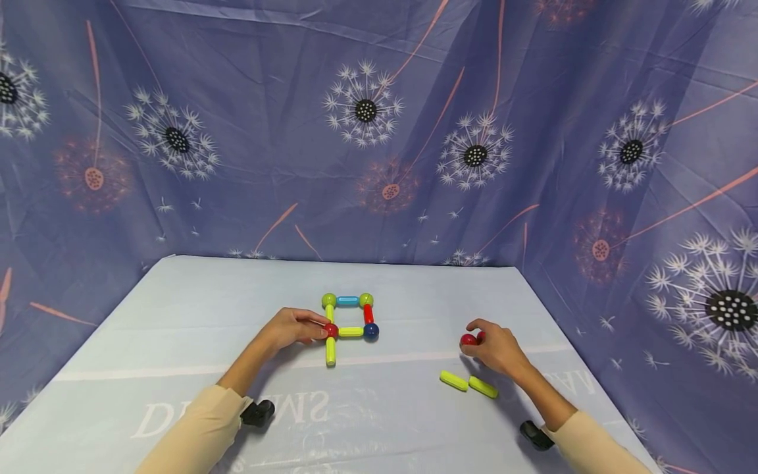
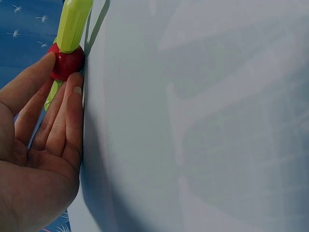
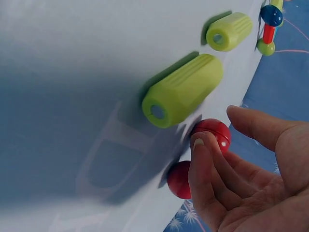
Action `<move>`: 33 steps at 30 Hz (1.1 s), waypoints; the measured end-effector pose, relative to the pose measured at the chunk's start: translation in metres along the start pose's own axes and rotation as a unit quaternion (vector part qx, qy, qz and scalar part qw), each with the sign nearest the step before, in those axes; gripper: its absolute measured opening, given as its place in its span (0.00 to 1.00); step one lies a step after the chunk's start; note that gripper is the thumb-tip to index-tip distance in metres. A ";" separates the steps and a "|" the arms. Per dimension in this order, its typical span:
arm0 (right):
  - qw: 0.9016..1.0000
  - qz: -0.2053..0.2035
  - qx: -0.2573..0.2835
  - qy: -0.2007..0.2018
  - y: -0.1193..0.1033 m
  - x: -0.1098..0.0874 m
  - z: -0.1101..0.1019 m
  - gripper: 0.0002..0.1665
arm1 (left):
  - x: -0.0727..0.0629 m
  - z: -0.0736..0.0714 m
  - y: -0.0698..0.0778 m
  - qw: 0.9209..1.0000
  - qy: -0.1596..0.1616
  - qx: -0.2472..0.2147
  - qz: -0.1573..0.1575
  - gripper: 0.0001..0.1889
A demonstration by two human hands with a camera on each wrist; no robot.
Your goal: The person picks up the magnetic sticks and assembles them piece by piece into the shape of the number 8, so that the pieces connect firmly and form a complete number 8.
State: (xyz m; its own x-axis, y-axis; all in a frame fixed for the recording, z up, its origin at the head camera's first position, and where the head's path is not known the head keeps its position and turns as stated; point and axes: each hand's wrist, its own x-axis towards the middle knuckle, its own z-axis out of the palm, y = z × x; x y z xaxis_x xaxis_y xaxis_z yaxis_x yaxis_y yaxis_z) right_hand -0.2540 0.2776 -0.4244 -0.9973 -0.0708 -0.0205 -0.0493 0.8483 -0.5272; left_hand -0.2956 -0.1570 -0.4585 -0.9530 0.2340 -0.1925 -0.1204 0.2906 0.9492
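Observation:
My left hand (image 1: 291,327) pinches a red ball (image 1: 331,331) between thumb and fingers. That ball is one corner of a small square of magnetic rods and balls. Yellow-green rods (image 1: 351,332) meet it, one (image 1: 330,352) sticking out toward me. The other corners are two green balls (image 1: 328,300) and a dark blue ball (image 1: 371,332), linked by a light blue rod (image 1: 347,301) and a red rod (image 1: 368,314). At the right, my right hand (image 1: 499,347) is beside two loose red balls (image 3: 212,131); its fingers partly cover them and its thumb stands apart.
Two loose yellow-green rods (image 1: 453,380) lie on the table in front of my right hand. The table wears a pale cloth (image 1: 195,296) with printed letters. A blue dandelion-patterned curtain (image 1: 266,131) hangs behind and at both sides.

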 end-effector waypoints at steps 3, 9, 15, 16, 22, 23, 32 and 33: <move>1.000 -0.002 -0.007 -0.001 0.002 0.000 0.002 0.29 | 0.000 0.000 0.000 1.000 -0.004 0.002 0.006 0.19; 0.999 -0.012 -0.038 0.009 0.004 0.003 0.005 0.26 | 0.000 -0.001 0.000 1.000 -0.008 -0.002 0.008 0.20; 0.999 -0.017 -0.041 0.010 0.004 0.004 0.007 0.20 | -0.001 -0.001 0.002 1.000 -0.007 -0.003 0.014 0.20; 0.999 -0.016 -0.040 0.010 0.004 0.004 0.008 0.20 | -0.001 -0.001 0.002 1.000 -0.006 -0.001 0.015 0.20; 0.999 -0.014 -0.029 0.018 0.000 0.004 0.008 0.18 | -0.001 0.000 0.003 1.000 -0.002 0.003 0.013 0.19; 0.999 -0.013 -0.026 0.019 -0.001 0.004 0.008 0.18 | -0.001 0.000 0.004 1.000 -0.002 0.002 0.012 0.19; 1.000 -0.016 0.013 0.016 -0.017 0.007 0.010 0.16 | -0.001 -0.001 0.004 1.000 -0.004 -0.001 0.013 0.19; 1.000 -0.018 0.012 0.016 -0.019 0.007 0.011 0.16 | -0.001 0.000 0.004 1.000 -0.004 -0.001 0.013 0.19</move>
State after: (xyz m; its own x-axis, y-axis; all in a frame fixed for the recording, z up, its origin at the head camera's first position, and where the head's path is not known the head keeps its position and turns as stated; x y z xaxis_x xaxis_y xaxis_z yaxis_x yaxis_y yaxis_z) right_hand -0.2598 0.2549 -0.4242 -0.9962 -0.0835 0.0263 -0.0842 0.8330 -0.5468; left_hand -0.2949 -0.1568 -0.4547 -0.9537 0.2488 -0.1691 -0.0954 0.2831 0.9543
